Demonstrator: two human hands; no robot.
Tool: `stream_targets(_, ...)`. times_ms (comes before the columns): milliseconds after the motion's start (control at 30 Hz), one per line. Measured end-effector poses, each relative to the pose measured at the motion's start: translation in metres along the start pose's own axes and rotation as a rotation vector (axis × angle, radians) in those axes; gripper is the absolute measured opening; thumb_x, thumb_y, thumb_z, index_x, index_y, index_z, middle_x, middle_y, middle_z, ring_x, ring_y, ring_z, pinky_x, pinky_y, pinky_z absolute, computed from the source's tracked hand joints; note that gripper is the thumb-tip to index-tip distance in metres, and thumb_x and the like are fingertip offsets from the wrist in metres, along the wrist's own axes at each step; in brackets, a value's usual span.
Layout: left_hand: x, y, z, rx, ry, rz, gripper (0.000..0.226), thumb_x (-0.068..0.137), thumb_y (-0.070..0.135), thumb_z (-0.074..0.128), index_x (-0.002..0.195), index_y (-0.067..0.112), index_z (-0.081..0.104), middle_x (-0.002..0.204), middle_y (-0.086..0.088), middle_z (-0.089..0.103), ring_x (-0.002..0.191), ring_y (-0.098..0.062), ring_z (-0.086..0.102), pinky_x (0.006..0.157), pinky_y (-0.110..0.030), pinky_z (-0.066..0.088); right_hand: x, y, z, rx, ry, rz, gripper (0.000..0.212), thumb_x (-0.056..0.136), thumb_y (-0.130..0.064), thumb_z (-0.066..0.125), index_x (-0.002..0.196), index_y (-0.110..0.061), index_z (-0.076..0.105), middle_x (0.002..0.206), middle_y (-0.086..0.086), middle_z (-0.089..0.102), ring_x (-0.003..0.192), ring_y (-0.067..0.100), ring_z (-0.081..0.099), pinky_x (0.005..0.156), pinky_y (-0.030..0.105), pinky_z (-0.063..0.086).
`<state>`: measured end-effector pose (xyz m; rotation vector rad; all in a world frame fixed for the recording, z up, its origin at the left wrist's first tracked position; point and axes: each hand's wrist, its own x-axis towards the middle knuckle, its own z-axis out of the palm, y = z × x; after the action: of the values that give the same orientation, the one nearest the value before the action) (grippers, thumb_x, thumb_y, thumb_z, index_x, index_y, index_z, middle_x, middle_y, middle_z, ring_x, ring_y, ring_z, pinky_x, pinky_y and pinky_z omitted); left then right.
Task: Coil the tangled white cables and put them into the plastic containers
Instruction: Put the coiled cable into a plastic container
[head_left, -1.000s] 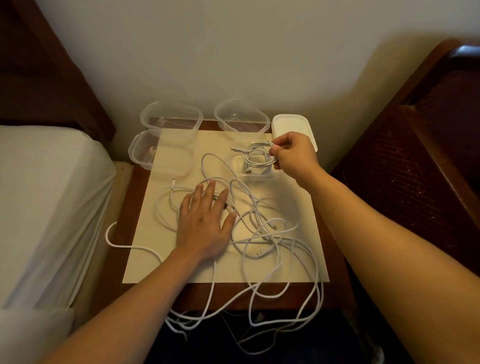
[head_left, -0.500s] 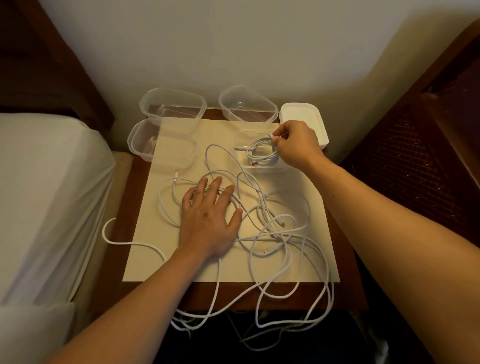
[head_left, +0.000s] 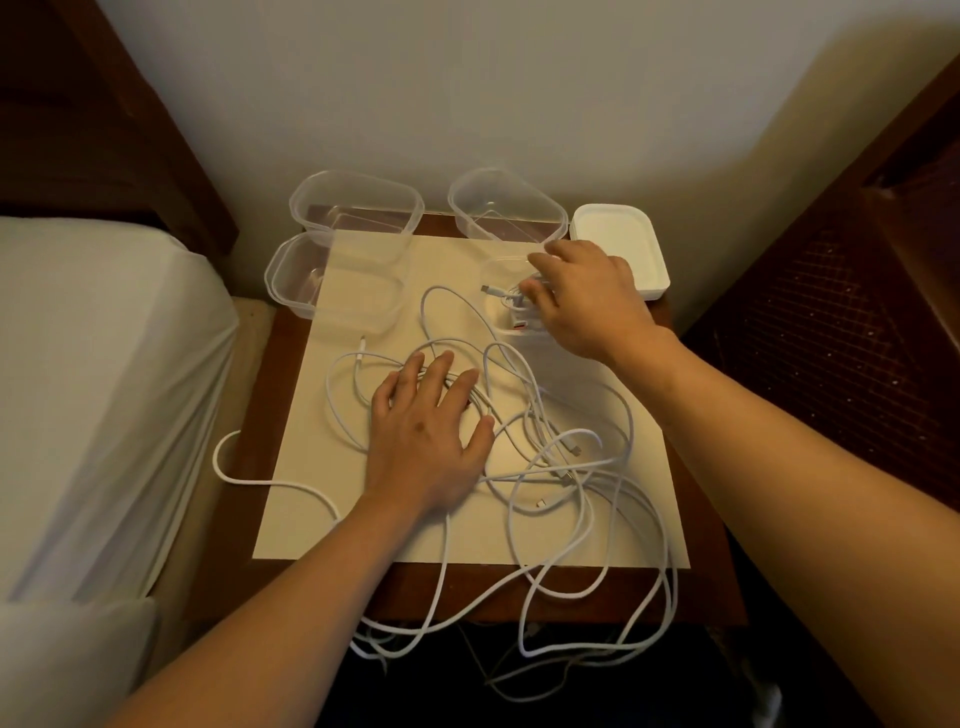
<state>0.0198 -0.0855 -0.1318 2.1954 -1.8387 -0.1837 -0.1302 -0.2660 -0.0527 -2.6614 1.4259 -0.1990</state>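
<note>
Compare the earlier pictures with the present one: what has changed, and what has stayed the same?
The right hand has lowered the coiled cable into the clear container on the mat and now presses it down there. The left hand stays flat on the tangled cables; the other three containers and the white lid have not moved.

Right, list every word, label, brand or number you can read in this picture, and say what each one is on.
None: no readable text anywhere in the head view.
Clear plastic containers: no labels or print show.
White lid: plain, no marking visible.
Coiled cable under the right hand: a small red spot near it, too small to read.
Tangled white cables and cream sheet: no print.
</note>
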Motion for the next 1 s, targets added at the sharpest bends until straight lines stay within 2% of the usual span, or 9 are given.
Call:
stream_targets(133, 0.000, 0.000, 0.001, 0.002, 0.001, -0.002, 0.057, 0.097, 0.060, 0.033, 0.147, 0.035, 0.044, 0.163, 0.003, 0.033, 0.154, -0.021, 0.015, 0.122, -0.046, 0.016, 0.001, -0.004, 0.008, -0.088, -0.181, -0.076, 0.047, 0.108, -0.046, 0.028, 0.152, -0.033, 0.039, 0.166, 0.006, 0.025, 0.152, 0.034, 0.022, 0.120, 0.057, 0.022)
stream_targets(300, 0.000, -0.001, 0.002, 0.000, 0.013, 0.002, 0.056, 0.097, 0.059, 0.034, 0.146, 0.035, 0.045, 0.162, 0.003, 0.035, 0.154, -0.021, 0.016, 0.122, -0.046, 0.017, 0.003, -0.007, 0.015, 0.038, -0.231, 0.048, 0.040, 0.107, -0.039, 0.042, 0.142, -0.029, 0.057, 0.164, 0.006, 0.031, 0.142, 0.038, 0.037, 0.111, 0.053, 0.040)
stream_targets(367, 0.000, -0.002, 0.003, 0.001, 0.015, 0.002, 0.055, 0.097, 0.059, 0.035, 0.145, 0.035, 0.046, 0.162, 0.003, 0.035, 0.154, -0.021, 0.017, 0.122, -0.046, 0.017, 0.007, -0.013, 0.012, 0.146, -0.166, 0.114, 0.036, 0.103, -0.032, 0.056, 0.135, -0.021, 0.065, 0.153, 0.009, 0.048, 0.126, 0.033, 0.053, 0.101, 0.044, 0.048)
stream_targets(433, 0.000, -0.002, 0.003, 0.000, 0.017, 0.004, 0.055, 0.097, 0.059, 0.035, 0.145, 0.035, 0.046, 0.162, 0.003, 0.035, 0.154, -0.022, 0.017, 0.122, -0.046, 0.016, 0.009, -0.017, 0.012, 0.216, -0.111, 0.190, 0.031, 0.098, -0.028, 0.065, 0.126, -0.016, 0.071, 0.129, 0.009, 0.066, 0.101, 0.024, 0.059, 0.086, 0.033, 0.048)
stream_targets(500, 0.000, -0.001, 0.002, -0.005, 0.013, 0.003, 0.056, 0.097, 0.059, 0.035, 0.146, 0.035, 0.045, 0.162, 0.003, 0.034, 0.154, -0.022, 0.016, 0.122, -0.046, 0.016, 0.010, -0.018, 0.014, 0.252, -0.098, 0.254, 0.028, 0.095, -0.028, 0.070, 0.120, -0.015, 0.073, 0.115, 0.007, 0.070, 0.092, 0.020, 0.057, 0.081, 0.029, 0.044)
stream_targets(633, 0.000, -0.001, 0.003, 0.000, 0.012, -0.001, 0.055, 0.097, 0.060, 0.035, 0.145, 0.035, 0.046, 0.162, 0.003, 0.034, 0.154, -0.021, 0.016, 0.122, -0.047, 0.018, 0.013, -0.017, 0.013, 0.240, -0.076, 0.295, 0.029, 0.093, -0.032, 0.073, 0.117, -0.018, 0.071, 0.106, 0.003, 0.067, 0.089, 0.019, 0.055, 0.077, 0.030, 0.042)
stream_targets(800, 0.000, -0.002, 0.002, -0.004, 0.025, -0.006, 0.054, 0.096, 0.059, 0.038, 0.143, 0.035, 0.048, 0.161, 0.003, 0.037, 0.153, -0.022, 0.020, 0.121, -0.047, 0.019, 0.012, -0.018, 0.006, 0.200, -0.041, 0.243, 0.036, 0.094, -0.038, 0.069, 0.122, -0.015, 0.072, 0.115, 0.008, 0.072, 0.098, 0.025, 0.064, 0.086, 0.038, 0.055)
stream_targets(933, 0.000, -0.002, 0.003, -0.014, 0.033, -0.012, 0.054, 0.095, 0.059, 0.039, 0.142, 0.035, 0.050, 0.159, 0.003, 0.039, 0.152, -0.022, 0.021, 0.121, -0.047, 0.019, -0.005, -0.018, -0.003, 0.217, 0.156, 0.185, 0.038, 0.101, -0.040, 0.059, 0.128, -0.015, 0.068, 0.129, 0.005, 0.065, 0.115, 0.025, 0.059, 0.096, 0.047, 0.052)
stream_targets(1000, 0.001, -0.002, 0.003, -0.016, 0.032, -0.011, 0.054, 0.095, 0.060, 0.041, 0.141, 0.035, 0.051, 0.158, 0.004, 0.041, 0.151, -0.023, 0.023, 0.120, -0.046, 0.019, -0.027, -0.019, -0.005, 0.329, 0.239, 0.215, 0.036, 0.104, -0.039, 0.051, 0.126, -0.015, 0.067, 0.130, 0.002, 0.064, 0.119, 0.022, 0.056, 0.099, 0.046, 0.050)
